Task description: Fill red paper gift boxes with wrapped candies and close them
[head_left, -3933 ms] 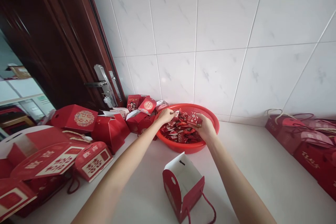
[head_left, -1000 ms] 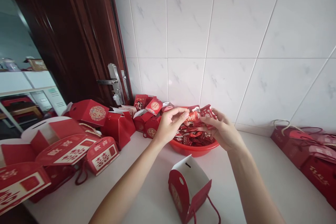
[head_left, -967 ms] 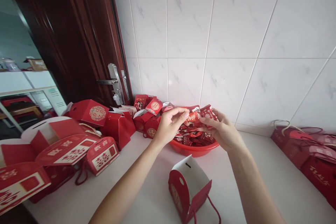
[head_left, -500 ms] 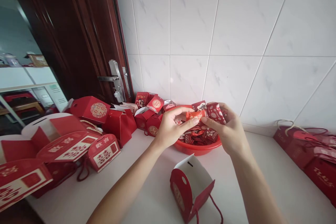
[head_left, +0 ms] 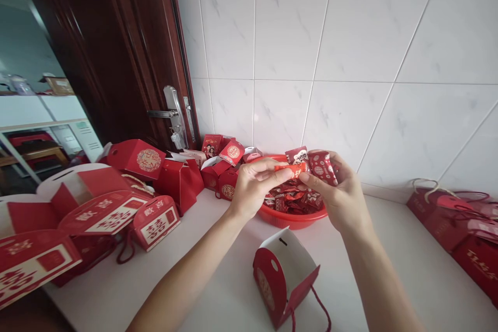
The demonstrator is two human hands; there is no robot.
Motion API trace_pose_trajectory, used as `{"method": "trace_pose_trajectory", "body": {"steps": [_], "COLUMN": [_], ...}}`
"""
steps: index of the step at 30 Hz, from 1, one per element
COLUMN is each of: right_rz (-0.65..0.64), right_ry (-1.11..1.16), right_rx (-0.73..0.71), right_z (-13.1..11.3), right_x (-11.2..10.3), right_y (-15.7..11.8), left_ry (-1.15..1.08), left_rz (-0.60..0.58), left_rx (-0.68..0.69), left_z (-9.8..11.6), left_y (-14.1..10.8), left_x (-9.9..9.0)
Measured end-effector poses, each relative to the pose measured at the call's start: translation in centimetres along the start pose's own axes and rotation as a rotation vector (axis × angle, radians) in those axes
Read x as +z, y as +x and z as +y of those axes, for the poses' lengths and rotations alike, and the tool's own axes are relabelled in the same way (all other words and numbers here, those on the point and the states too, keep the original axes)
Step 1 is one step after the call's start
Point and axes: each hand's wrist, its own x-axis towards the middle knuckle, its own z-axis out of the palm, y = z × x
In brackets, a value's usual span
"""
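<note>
Over a red plastic basin (head_left: pixel 290 222) of wrapped candies (head_left: pixel 298 199), both of my hands are close together. My left hand (head_left: pixel 254 181) pinches an orange-red wrapped candy (head_left: pixel 296 169) by its left side. In my right hand (head_left: pixel 342 192) are a dark red candy packet (head_left: pixel 322 166) and another packet (head_left: pixel 299 156) with white lettering; its thumb tip meets the orange-red candy. An open red gift box (head_left: pixel 286 275) with a white inside and a red cord stands on the white tabletop in front of the basin.
Several red gift boxes (head_left: pixel 155 223) crowd the left side, with smaller ones (head_left: pixel 229 161) against the tiled wall (head_left: pixel 284 52). Red bags with cord handles (head_left: pixel 455 233) lie at the right. A dark wooden door (head_left: pixel 116 52) with a metal handle (head_left: pixel 161 113) is at the back left.
My left fingers have shifted slightly on the orange-red candy, and the packets in my right hand have tilted a little. The view has shifted slightly; the open box stays put.
</note>
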Motion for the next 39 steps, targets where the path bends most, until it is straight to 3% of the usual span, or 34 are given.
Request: {"method": "trace_pose_trajectory", "body": {"steps": [4,10,15,26,34,39], "right_rz": [-0.012,0.085,0.088,0.044,0.111,0.080], "right_ry": [0.021,-0.043,-0.051,-0.052,-0.079,-0.060], "right_rx": [0.000,-0.034,-0.023,-0.027,-0.060,-0.037], "right_z": [0.05,-0.38,-0.71,-0.77,-0.63,-0.51], "right_x": [0.04,0.27,0.41,0.40,0.21,-0.04], "right_y": [-0.04,-0.34,-0.55,-0.66,-0.60,-0.30], "left_ry": [0.022,0.067,0.097,0.048,-0.004,-0.062], "left_rz": [0.035,-0.024,-0.032,-0.029,-0.109,-0.056], "left_rx": [0.028,0.023,0.060,-0.025,-0.061,-0.064], "left_z": [-0.14,0.04,0.32,0.03,-0.20,-0.29], "left_y": [0.09,-0.21,-0.51,-0.27,-0.15,-0.10], "left_x": [-0.15,0.03,0.30,-0.10,-0.04,-0.14]}}
